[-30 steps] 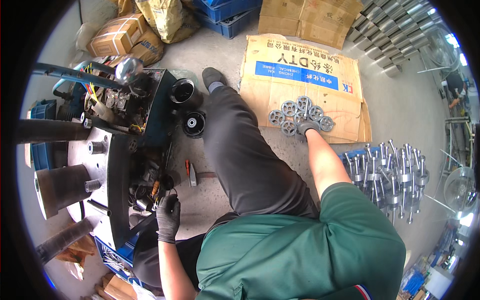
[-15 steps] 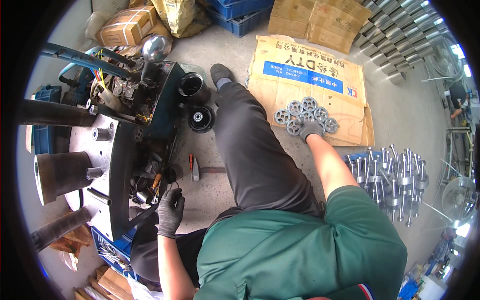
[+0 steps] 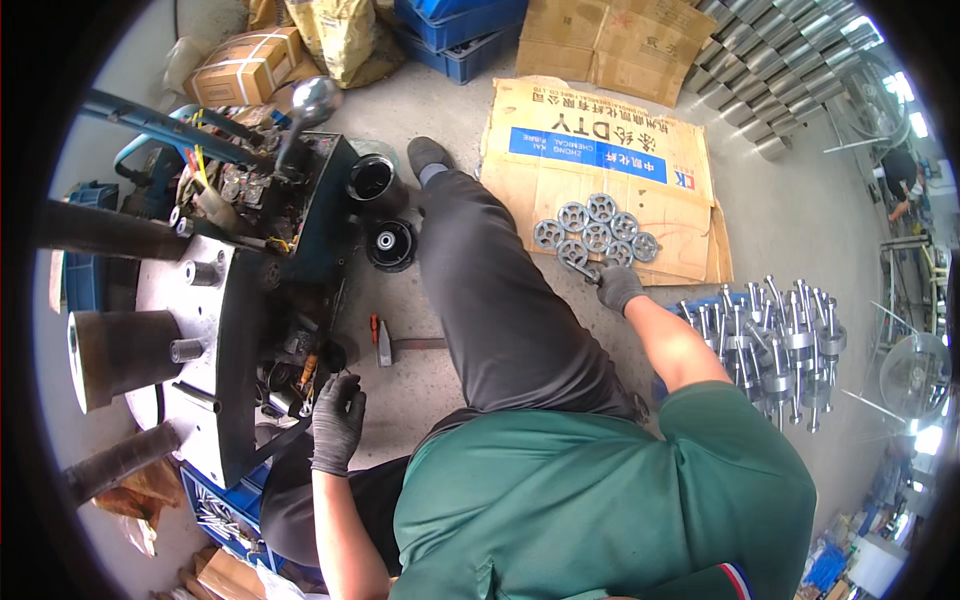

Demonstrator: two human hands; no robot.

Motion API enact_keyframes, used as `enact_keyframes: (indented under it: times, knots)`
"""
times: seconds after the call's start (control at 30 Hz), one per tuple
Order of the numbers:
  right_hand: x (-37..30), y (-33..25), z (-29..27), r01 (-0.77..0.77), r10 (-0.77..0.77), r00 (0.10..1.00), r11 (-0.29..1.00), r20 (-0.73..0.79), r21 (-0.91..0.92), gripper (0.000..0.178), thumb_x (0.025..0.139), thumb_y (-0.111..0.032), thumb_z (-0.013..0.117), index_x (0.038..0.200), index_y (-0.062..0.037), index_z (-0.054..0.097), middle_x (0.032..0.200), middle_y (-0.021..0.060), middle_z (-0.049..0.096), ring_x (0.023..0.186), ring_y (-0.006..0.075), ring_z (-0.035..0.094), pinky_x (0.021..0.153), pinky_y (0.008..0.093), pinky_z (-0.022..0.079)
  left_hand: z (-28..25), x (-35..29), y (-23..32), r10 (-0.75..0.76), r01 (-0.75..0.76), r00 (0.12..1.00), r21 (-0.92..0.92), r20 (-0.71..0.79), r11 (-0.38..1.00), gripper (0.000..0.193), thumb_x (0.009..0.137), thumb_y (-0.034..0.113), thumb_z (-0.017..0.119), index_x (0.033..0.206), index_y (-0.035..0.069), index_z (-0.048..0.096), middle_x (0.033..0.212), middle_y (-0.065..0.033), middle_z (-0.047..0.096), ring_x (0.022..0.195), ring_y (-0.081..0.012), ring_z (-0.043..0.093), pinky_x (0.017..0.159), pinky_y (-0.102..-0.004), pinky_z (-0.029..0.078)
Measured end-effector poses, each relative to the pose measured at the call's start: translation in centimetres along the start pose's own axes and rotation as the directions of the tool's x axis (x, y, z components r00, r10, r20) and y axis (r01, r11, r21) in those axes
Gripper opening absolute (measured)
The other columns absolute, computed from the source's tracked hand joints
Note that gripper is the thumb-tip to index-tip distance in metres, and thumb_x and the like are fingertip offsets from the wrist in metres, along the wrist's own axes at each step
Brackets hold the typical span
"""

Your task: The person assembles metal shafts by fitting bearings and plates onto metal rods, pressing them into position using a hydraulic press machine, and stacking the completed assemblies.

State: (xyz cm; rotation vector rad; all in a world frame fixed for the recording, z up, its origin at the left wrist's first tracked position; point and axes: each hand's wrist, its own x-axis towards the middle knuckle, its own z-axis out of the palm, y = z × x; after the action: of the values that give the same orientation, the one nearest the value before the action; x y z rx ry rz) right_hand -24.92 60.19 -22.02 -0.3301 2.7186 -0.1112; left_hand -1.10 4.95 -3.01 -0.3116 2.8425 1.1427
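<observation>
My right hand (image 3: pixel 620 288), in a dark grey glove, is closed at the near edge of a group of round spoked metal wheels (image 3: pixel 597 237). From its fingers a narrow dark metal piece (image 3: pixel 582 271) sticks out to the left, looking like one such wheel seen edge-on. The wheels lie flat on a cardboard sheet (image 3: pixel 690 215). My left hand (image 3: pixel 338 425), gloved alike, hangs beside the machine (image 3: pixel 205 350) with fingers loosely bent, thumb apart, and nothing visible in it.
A hammer (image 3: pixel 384 346) and an orange-handled tool (image 3: pixel 374 328) lie on the floor by the machine. Beyond them stand a black cylinder (image 3: pixel 372 178) and a black round part (image 3: pixel 390 243). Several metal rods with collars (image 3: pixel 770 345) stand upright at the right.
My right hand has pulled back from over the wheels toward me, bringing a narrow metal piece with it. The view has shifted slightly. My left hand stays nearly where it was.
</observation>
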Motion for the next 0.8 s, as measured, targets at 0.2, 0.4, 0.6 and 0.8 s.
enact_keyframes:
  times: [0.2,0.4,0.6,0.8]
  knots:
    - [3.2,-2.8,-5.3,-0.002,0.149,0.954,0.870,-0.259,0.493,0.028,0.083,-0.017,0.074,0.108,-0.0061,0.075,0.100,0.0135,0.077,0.099,0.0289,0.073,0.090,0.0406,0.056,-1.8,-0.3,2.9,0.049,-0.049,0.999,0.023,-0.010,0.999,0.024,0.089,0.005,0.071,0.113,0.002,0.069,0.104,-0.0165,0.068,0.095,-0.0333,0.070,0.083,-0.0421,0.056]
    - [0.1,-18.4,-26.4,0.693,-0.282,0.720,0.340,-0.634,0.636,0.015,0.099,-0.009,0.060,0.110,0.0001,0.062,0.092,0.0069,0.063,0.073,0.0146,0.060,0.068,0.0301,0.050,-3.7,-0.8,4.2,0.189,-0.179,0.954,0.063,-0.233,0.982,0.027,0.089,0.010,0.073,0.116,0.005,0.069,0.104,-0.0156,0.067,0.096,-0.0378,0.066,0.082,-0.0446,0.055]
    - [-6.6,-37.7,-32.9,0.824,-0.758,0.433,0.114,-0.488,0.555,0.031,0.098,-0.007,0.066,0.128,0.0006,0.059,0.107,0.0088,0.063,0.091,0.0144,0.062,0.077,0.0289,0.053,-4.3,0.0,5.3,0.187,-0.256,0.906,-0.140,-0.379,0.957,0.041,0.089,0.009,0.075,0.128,0.006,0.063,0.114,-0.0126,0.064,0.104,-0.0325,0.067,0.093,-0.0409,0.055]
    - [-5.3,-49.0,-26.4,0.414,-0.937,0.349,0.148,-0.006,0.898,0.053,0.093,-0.007,0.077,0.142,-0.0062,0.056,0.111,0.0019,0.065,0.098,0.0113,0.064,0.083,0.0264,0.056,-3.0,0.0,5.6,-0.206,-0.329,0.867,-0.832,-0.454,0.447,0.051,0.096,0.020,0.073,0.140,0.006,0.050,0.128,-0.0048,0.056,0.112,-0.0192,0.064,0.106,-0.0362,0.051]
